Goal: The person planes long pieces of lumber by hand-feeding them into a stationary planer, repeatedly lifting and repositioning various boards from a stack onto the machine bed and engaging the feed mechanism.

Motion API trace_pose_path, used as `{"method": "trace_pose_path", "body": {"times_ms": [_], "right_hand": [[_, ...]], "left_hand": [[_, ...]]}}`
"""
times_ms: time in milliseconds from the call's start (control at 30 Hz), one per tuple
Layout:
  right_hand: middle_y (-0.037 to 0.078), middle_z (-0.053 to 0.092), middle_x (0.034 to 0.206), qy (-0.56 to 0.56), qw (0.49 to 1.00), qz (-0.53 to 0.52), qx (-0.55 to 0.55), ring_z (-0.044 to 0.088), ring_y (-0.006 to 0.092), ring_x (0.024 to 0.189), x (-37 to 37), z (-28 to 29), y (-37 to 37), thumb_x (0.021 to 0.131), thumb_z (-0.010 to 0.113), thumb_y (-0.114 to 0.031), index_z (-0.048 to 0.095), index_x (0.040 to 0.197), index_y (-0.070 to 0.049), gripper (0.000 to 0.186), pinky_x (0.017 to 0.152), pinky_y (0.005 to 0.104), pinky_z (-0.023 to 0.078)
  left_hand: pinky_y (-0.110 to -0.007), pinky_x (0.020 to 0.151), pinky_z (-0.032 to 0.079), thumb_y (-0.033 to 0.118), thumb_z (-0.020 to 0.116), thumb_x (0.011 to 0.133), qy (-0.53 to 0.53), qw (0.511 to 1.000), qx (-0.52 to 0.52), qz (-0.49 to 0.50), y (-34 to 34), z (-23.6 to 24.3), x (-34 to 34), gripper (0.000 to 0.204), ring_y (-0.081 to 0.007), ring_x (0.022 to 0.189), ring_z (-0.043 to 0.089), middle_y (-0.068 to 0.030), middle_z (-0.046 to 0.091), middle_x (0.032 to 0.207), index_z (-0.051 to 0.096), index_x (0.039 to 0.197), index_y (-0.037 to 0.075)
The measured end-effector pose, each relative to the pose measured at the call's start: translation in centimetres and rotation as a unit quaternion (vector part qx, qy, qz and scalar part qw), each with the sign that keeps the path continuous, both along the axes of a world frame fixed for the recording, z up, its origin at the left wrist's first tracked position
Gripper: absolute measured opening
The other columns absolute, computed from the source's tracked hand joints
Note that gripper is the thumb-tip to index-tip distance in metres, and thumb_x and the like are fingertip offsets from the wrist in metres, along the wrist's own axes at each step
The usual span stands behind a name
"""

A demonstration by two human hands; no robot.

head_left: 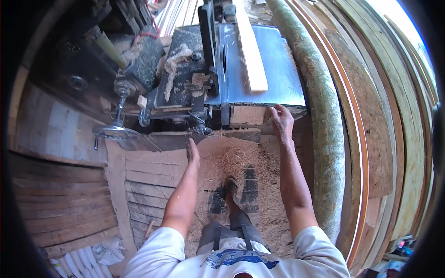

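A pale wooden plank (250,55) lies lengthwise on the smooth metal table (278,88) of a woodworking machine, beside its upright dark fence (207,37). Below the machine's front left part, my left hand (193,153) is held in the air, fingers stretched out, holding nothing. My right hand (282,120) is at the table's front edge, right of the plank's near end and apart from it. Its fingers are loosely bent and slightly apart, with nothing visible in them; whether they touch the edge is unclear.
A round log (324,125) and several long boards (371,116) line the right side. A handwheel (117,131) juts out at the left. Sawdust and shavings (236,155) cover the floor around my foot. Stacked boards (65,204) lie at lower left.
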State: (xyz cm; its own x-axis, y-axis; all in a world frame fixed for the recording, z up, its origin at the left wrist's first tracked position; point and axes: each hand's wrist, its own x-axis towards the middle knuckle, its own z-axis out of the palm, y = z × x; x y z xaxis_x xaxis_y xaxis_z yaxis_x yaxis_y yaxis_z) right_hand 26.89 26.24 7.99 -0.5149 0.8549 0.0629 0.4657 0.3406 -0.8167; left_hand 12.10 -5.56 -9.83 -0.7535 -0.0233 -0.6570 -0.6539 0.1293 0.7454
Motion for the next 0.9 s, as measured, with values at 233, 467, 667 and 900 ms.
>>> {"method": "trace_pose_path", "body": {"times_ms": [233,467,667,900], "right_hand": [[0.022,0.055,0.13,-0.115,0.988,-0.008,-0.107,0.051,0.0391,0.122,10.6,-4.9,-4.9,0.08,0.067,-0.049,0.035,0.145,-0.017,0.079,0.101,0.0462,0.041],[0.02,0.053,0.135,-0.045,0.973,0.033,-0.222,0.049,0.0335,0.127,37.9,-4.6,-29.2,0.079,0.07,-0.04,0.032,0.148,-0.018,0.081,0.107,0.0403,0.037],[0.02,0.056,0.129,-0.031,0.919,-0.003,-0.392,0.052,0.0288,0.122,62.0,-3.5,-52.6,0.076,0.077,-0.031,0.033,0.145,-0.005,0.086,0.103,0.0379,0.04],[0.011,0.06,0.119,-0.031,0.854,-0.098,-0.511,0.057,0.0215,0.11,78.9,-4.8,-68.1,0.09,0.062,-0.047,0.048,0.134,-0.001,0.066,0.093,0.0348,0.046]], "left_hand": [[-0.036,0.067,0.049,0.06,0.053,0.089,-0.104,0.922,-0.027,-0.371,-11.8,3.2,17.7,0.044,-0.0161,0.075,0.058,0.0002,0.06,0.085,0.06,0.094,0.016],[-0.044,0.093,0.042,0.063,0.06,0.083,-0.089,0.903,-0.005,-0.42,-17.3,7.9,30.5,0.067,-0.0246,0.105,0.056,-0.0116,0.059,0.112,0.055,0.119,0.007],[-0.036,0.077,0.051,0.054,0.068,0.082,-0.123,0.897,0.141,-0.4,-12.5,9.1,39.5,0.064,-0.0208,0.087,0.062,-0.0097,0.063,0.098,0.053,0.123,0.007],[-0.035,0.077,0.056,0.026,0.07,0.086,-0.167,0.916,0.214,-0.295,-24.3,9.0,56.1,0.041,-0.0206,0.09,0.065,-0.0101,0.065,0.104,0.059,0.115,-0.001]]}}
